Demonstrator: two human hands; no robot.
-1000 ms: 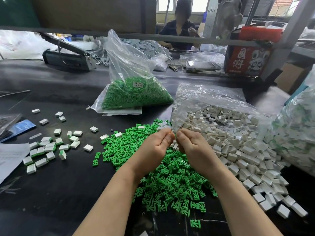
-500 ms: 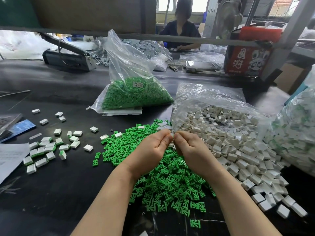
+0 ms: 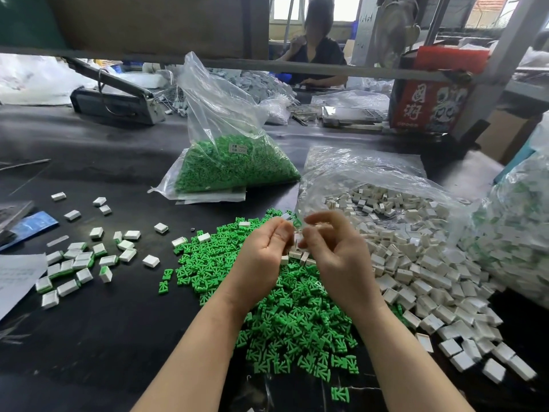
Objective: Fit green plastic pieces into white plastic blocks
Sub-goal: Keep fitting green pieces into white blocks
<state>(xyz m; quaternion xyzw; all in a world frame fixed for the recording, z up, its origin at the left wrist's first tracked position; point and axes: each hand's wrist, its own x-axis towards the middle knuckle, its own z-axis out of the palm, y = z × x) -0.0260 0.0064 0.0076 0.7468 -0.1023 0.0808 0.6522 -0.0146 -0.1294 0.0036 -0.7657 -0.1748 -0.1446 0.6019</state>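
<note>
My left hand [image 3: 261,258] is curled, its fingertips holding a small white block [image 3: 297,242] above the loose heap of green pieces [image 3: 282,310]. My right hand [image 3: 338,257] sits just right of it, motion-blurred, fingers bent, thumb close to that block; whether it grips anything cannot be told. A few white blocks [image 3: 292,255] lie under the fingertips. The heap of empty white blocks [image 3: 421,272] spills from a clear bag to the right. Fitted white-and-green blocks [image 3: 80,261] lie scattered at the left.
A bag of green pieces [image 3: 237,171] stands behind the heap. Another bag of fitted blocks [image 3: 520,248] fills the right edge. Paper [image 3: 15,278] and a blue packet [image 3: 32,226] lie far left. Beyond are a grey sealer [image 3: 116,104], a red box [image 3: 430,105] and a seated person [image 3: 315,55].
Both hands were pressed fingertip to fingertip over the heap. Now the right hand's fingers have lifted and spread slightly away from the left hand, which stays in place.
</note>
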